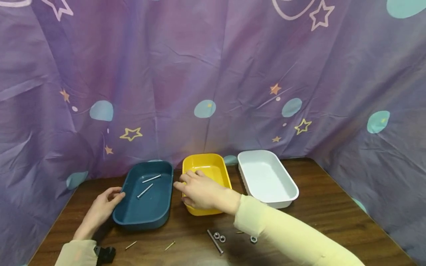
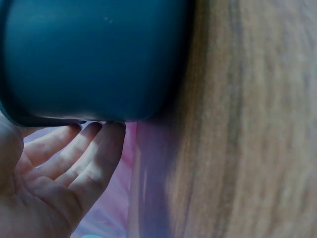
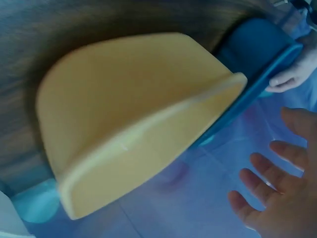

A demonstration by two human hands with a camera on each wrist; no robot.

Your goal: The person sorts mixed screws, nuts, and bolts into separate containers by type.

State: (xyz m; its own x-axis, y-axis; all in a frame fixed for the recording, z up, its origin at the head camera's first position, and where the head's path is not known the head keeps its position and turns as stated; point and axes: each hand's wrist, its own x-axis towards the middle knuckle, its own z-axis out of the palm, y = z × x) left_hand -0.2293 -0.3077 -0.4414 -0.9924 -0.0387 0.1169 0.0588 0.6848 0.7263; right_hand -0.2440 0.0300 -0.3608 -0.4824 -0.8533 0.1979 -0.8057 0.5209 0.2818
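My left hand (image 1: 104,207) holds the left rim of a dark blue tray (image 1: 143,223), thumb at the rim. Its fingers (image 2: 101,163) lie against the tray's outer wall in the left wrist view. Inside that tray are two long silver screws (image 1: 145,190). Above the yellow tray (image 1: 213,162) hovers my right hand (image 1: 203,192), overlapping its left front part in the head view. The right wrist view shows this hand's fingers (image 3: 270,171) spread, with nothing in them, beside the yellow tray's rim.
To the right stands a white tray (image 1: 266,177). Near the front edge lie a silver bolt (image 1: 215,242), several hex nuts (image 1: 222,239) and small brass-coloured screws (image 1: 169,245). One nut (image 1: 253,239) sits beside the right sleeve. A purple patterned curtain (image 1: 186,81) hangs behind the wooden table (image 1: 319,221).
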